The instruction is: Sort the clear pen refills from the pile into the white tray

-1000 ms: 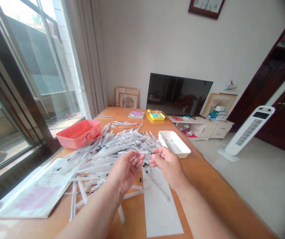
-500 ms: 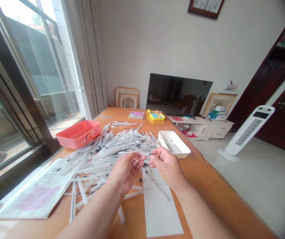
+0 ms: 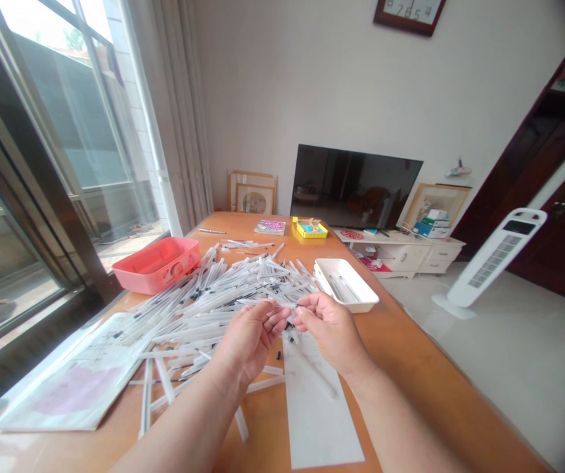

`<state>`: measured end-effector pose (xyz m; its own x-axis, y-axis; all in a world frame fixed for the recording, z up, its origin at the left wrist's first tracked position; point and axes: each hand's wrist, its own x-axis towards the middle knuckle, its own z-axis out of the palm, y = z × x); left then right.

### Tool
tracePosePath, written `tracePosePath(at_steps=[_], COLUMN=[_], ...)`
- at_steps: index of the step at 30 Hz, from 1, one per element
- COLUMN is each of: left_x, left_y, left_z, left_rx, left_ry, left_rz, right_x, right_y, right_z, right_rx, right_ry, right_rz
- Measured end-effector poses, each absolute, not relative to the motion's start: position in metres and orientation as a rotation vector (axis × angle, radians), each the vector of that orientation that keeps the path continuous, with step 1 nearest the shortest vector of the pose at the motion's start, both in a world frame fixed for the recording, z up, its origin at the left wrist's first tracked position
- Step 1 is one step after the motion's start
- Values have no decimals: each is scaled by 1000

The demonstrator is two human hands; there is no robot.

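My left hand (image 3: 257, 332) is closed on a thin translucent pen barrel (image 3: 285, 304), held level between thumb and fingers. At the barrel's right end, my right hand (image 3: 328, 326) pinches a small dark piece, seemingly a pen end plug, against or close to the barrel; whether it is seated I cannot tell. Beneath and beyond both hands spreads a heap of clear pen barrels (image 3: 213, 295), with black plugs and dark refills among them. A loose black plug (image 3: 278, 355) lies on the table below the hands. A white paper strip (image 3: 324, 420) carries a few pen parts.
A white tray (image 3: 371, 301) with a few pens stands right of the heap, a red plastic box (image 3: 139, 279) at its left. A booklet (image 3: 66, 387) lies near left. Farther back on the wooden table (image 3: 410, 394) are a pink book (image 3: 270, 227) and yellow box (image 3: 312, 230).
Almost nothing differs. Both hands keep their places with the barrel between them; the right fingers have shifted very slightly at its end, and the view has moved a touch.
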<state>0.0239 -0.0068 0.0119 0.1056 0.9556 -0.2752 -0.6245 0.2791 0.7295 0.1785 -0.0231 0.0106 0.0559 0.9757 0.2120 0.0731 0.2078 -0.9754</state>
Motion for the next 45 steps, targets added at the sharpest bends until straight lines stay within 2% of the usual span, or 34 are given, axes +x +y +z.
tracePosePath(at_steps=[8, 16, 24, 31, 38, 45], left_x=[23, 24, 22, 23, 21, 22], left_y=[-7, -9, -6, -9, -6, -9], left_z=[9, 10, 6, 11, 9, 12], left_rx=[550, 559, 538, 554, 539, 534], left_ry=[787, 754, 789, 743, 760, 745], left_rz=[1235, 1225, 1257, 1219, 1258, 1222], right_x=[182, 184, 183, 184, 183, 183], right_y=[-23, -21, -20, -21, -22, -21], right_z=[10, 3, 1, 2, 4, 1], right_rx=[-1161, -1330, -1251, -1289, -1233, -1293], right_ry=[-1357, -1464, -1553, -1515, -1567, -1553], right_rz=[1004, 832, 662, 781, 640, 740])
